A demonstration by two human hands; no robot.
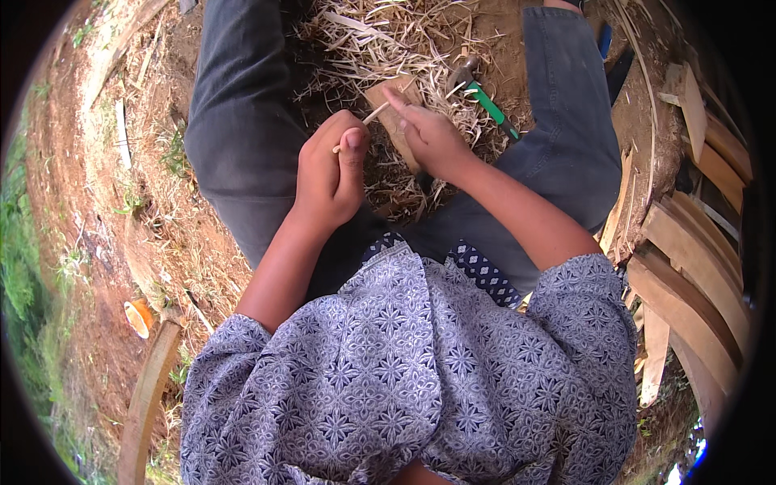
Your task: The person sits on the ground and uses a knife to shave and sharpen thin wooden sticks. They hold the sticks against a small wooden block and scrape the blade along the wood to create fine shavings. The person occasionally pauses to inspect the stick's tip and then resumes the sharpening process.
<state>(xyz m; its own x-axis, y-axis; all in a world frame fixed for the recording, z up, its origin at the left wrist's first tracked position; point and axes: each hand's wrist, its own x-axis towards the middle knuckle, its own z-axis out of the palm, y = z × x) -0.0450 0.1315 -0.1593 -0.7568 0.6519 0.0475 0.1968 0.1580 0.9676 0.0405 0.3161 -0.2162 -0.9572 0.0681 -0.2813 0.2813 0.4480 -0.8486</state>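
My left hand (pixel 330 170) is closed around a thin pale wooden stick (pixel 375 114), thumb pressed along it. One end of the stick pokes out beside the thumb, and the rest slants up to the right. The index finger of my right hand (pixel 432 139) points forward beside the stick's far end, while its other fingers curl out of sight. A dark object (pixel 423 181) sticks out below that hand; I cannot make out what it is. Under both hands, between my legs, lies a flat brown piece of wood (pixel 394 137).
Pale wood shavings (pixel 380 40) cover the ground between my legs. A hammer (pixel 489 105) with a green and black handle lies beside my right leg. Curved wooden boards (pixel 687 283) are stacked at the right. An orange-rimmed round object (pixel 139 318) and a wooden beam (pixel 149 396) lie at the left.
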